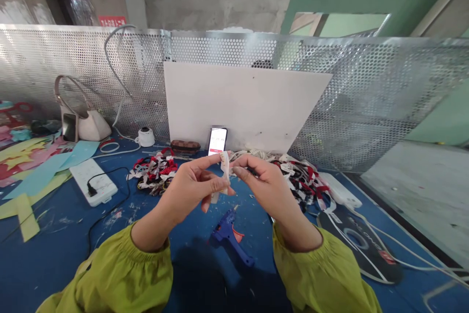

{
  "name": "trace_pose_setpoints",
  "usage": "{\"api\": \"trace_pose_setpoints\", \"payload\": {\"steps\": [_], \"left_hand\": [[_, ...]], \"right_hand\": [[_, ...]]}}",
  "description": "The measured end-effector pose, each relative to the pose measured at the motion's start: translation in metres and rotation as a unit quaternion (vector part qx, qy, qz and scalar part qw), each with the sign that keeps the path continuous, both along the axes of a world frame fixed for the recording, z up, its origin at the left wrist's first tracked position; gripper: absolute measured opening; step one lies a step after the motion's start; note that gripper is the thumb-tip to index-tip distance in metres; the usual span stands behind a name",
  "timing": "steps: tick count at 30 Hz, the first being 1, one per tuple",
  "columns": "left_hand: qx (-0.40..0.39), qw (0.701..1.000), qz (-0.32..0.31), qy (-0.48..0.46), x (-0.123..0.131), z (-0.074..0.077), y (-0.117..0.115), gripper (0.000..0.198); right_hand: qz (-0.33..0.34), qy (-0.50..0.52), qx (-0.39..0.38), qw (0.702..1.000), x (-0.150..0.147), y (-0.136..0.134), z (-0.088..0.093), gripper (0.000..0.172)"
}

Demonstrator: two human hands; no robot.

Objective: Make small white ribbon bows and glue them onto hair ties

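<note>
Green sleeves [120,274], one white strip [225,169]
Left hand [190,188] and right hand [266,183] pinch it with closed fingertips, at 12 o'clock from the blue glue gun [229,235]; a loose pinch could drop it.

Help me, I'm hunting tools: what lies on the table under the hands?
Below the left hand and right hand, pinching a white strip, lies a blue glue gun on the blue table. Green sleeves hide the surface nearer.
</note>
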State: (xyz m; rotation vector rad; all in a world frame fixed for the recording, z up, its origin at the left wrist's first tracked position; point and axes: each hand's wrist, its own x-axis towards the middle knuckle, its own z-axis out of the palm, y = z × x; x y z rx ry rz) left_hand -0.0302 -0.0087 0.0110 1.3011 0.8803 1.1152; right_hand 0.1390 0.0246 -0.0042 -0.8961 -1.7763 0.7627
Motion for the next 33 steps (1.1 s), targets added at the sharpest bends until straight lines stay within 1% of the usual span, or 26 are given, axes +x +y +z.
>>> {"api": "trace_pose_setpoints", "payload": {"steps": [3, 5, 7, 11, 14, 17, 19, 24, 29, 31, 33], "left_hand": [[0.018, 0.998, 0.024, 0.048, 0.004, 0.0, -0.001, 0.064], [0.026, 0.996, 0.044, 0.07, 0.006, -0.001, -0.002, 0.063], [0.03, 0.993, 0.068, 0.092, 0.008, -0.002, -0.003, 0.063], [0.047, 0.986, 0.093, 0.127, 0.01, -0.006, -0.002, 0.06], [0.056, 0.981, 0.107, 0.149, 0.011, -0.01, -0.001, 0.056], [0.069, 0.974, 0.122, 0.177, 0.011, -0.014, 0.001, 0.054], [0.087, 0.969, 0.127, 0.191, 0.011, -0.016, 0.001, 0.054], [0.134, 0.957, 0.149, 0.207, 0.013, -0.017, 0.0, 0.051], [0.152, 0.94, 0.178, 0.25, 0.015, -0.015, 0.0, 0.051], [0.16, 0.93, 0.191, 0.271, 0.014, -0.015, 0.0, 0.051], [0.166, 0.922, 0.2, 0.287, 0.014, -0.015, 0.0, 0.051]], "right_hand": [[-0.066, -0.067, 0.065, 0.993, 0.006, -0.007, 0.005, 0.019], [-0.092, -0.084, 0.078, 0.989, 0.007, -0.012, 0.007, 0.02], [-0.104, -0.079, 0.072, 0.989, 0.006, -0.015, 0.008, 0.022], [-0.098, -0.023, 0.075, 0.992, -0.002, -0.022, 0.008, 0.022], [-0.091, -0.008, 0.104, 0.99, -0.011, -0.026, 0.004, 0.02], [-0.105, -0.041, 0.16, 0.981, -0.018, -0.026, -0.002, 0.017], [-0.116, -0.074, 0.183, 0.973, -0.019, -0.025, -0.004, 0.017], [-0.121, -0.135, 0.2, 0.963, -0.013, -0.022, -0.004, 0.019], [-0.127, -0.187, 0.23, 0.947, -0.013, -0.025, -0.004, 0.022], [-0.12, -0.196, 0.23, 0.946, -0.014, -0.027, -0.004, 0.024], [-0.105, -0.183, 0.22, 0.952, -0.014, -0.026, -0.004, 0.026]]}}
